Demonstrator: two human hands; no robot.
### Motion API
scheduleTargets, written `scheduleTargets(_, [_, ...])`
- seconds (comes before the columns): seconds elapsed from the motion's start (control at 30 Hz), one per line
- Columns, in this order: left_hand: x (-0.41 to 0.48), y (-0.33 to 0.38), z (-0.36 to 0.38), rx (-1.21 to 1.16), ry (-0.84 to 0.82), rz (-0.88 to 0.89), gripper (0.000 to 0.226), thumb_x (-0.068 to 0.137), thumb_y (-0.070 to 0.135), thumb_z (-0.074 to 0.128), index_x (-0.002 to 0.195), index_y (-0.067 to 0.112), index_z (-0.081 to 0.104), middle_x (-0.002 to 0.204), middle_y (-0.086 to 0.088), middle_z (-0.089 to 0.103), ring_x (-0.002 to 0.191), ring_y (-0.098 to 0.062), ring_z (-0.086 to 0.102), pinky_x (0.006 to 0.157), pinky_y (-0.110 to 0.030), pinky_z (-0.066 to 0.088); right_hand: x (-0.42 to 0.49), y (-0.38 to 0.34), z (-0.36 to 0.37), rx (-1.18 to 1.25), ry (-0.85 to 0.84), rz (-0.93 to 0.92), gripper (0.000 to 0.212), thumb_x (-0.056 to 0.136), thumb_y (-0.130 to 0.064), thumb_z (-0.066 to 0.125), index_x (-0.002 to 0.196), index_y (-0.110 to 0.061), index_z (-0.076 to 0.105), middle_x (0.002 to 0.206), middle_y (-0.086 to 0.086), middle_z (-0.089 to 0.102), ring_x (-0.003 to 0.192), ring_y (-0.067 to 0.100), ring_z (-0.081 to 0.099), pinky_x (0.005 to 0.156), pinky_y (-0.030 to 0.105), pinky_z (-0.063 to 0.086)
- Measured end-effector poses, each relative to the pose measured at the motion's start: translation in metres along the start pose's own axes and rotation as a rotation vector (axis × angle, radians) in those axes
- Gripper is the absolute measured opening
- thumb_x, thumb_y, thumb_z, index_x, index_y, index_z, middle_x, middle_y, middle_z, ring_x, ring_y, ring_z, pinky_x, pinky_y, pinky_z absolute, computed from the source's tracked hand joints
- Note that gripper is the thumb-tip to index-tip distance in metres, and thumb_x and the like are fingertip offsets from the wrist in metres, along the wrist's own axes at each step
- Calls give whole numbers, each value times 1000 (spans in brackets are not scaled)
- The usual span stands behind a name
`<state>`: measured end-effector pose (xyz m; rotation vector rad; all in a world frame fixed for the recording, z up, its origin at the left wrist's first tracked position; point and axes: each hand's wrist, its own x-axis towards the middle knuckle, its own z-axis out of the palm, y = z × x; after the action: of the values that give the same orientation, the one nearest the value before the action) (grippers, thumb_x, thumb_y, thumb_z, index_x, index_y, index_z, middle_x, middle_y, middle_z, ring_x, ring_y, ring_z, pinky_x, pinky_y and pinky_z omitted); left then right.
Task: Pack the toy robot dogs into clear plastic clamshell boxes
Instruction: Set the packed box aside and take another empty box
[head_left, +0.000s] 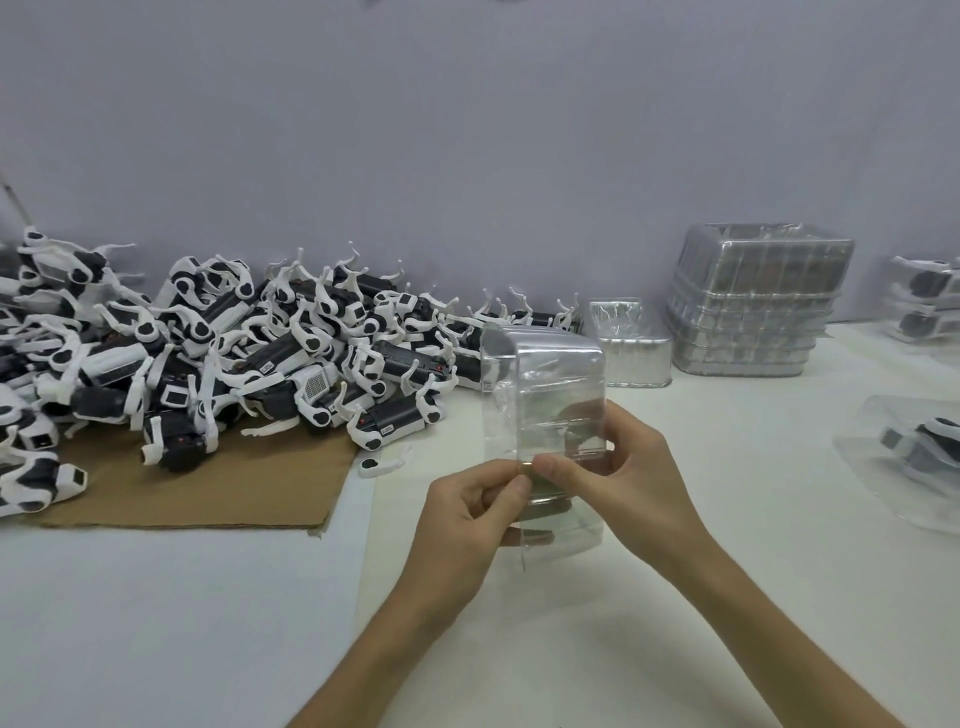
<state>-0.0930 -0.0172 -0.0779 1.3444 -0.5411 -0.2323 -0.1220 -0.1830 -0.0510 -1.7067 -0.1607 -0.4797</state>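
Box: we held a clear box (545, 384) upright over the table (156, 623), mid-view, with its rounded top pointing away from us.
Left hand: our left hand (475, 519) pinched the box's near left edge, thumb and forefinger pressed together on the plastic.
Right hand: our right hand (623, 483) gripped the box from the right. Its thumb lay on the front, tip to tip with the left thumb, and its fingers curled behind the clear wall.
Dogs: a tangled heap of black-and-white dogs (234, 353) lay at the left with legs sticking up. It sat partly on cardboard (208, 499) and partly on the table, and its right end ran behind the box as we saw it.
Leg: a loose white leg (382, 464) lay on the table just off the cardboard's corner.
Tall stack: nested clear shells stood in a tall stack (753, 312) by the wall at the right.
Low stack: a low stack (631, 348) of the same shells sat just left of it.
Packed dog: a packed dog (919, 452) lay in its clear shell on the table at the right.
Far boxes: more boxed dogs (930, 296) sat stacked at the right edge, too blurred for us to count.
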Motion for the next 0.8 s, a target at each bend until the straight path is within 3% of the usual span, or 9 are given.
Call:
scheduleTargets(0.23, [4,3,1,-64,106,-60,21,98,6,59,100,10,80,98,-15,77,94,-30,75,71,-32,60,2,2,0,-5,29,-47,33,74,-21,90,98,-35,72,91,-5,76,79,15,75,68,21,58])
scheduleTargets(0.47, [8,3,1,-132,225,-136,12,87,9,70,91,8,81,92,-18,77,83,-34,76,67,-32,61,5,8,-3,21,-19,-40,33,79,-13,86,105,-29,73,94,1,76,82,23,76,72,31,61])
scheduleTargets(0.6, [10,6,1,-173,297,-164,19,73,18,77,87,5,80,87,-19,77,76,-31,76,63,-29,59,8,9,-5,61,-36,18,32,82,-2,81,106,-21,75,93,8,74,82,30,76,77,41,63])
scheduleTargets(0.8, [13,11,-1,-153,287,-158,20,64,27,82,70,8,80,75,-17,75,65,-23,74,54,-22,54,15,6,-14,170,-50,67,31,72,-8,85,102,-9,76,93,15,74,75,32,76,65,32,62])
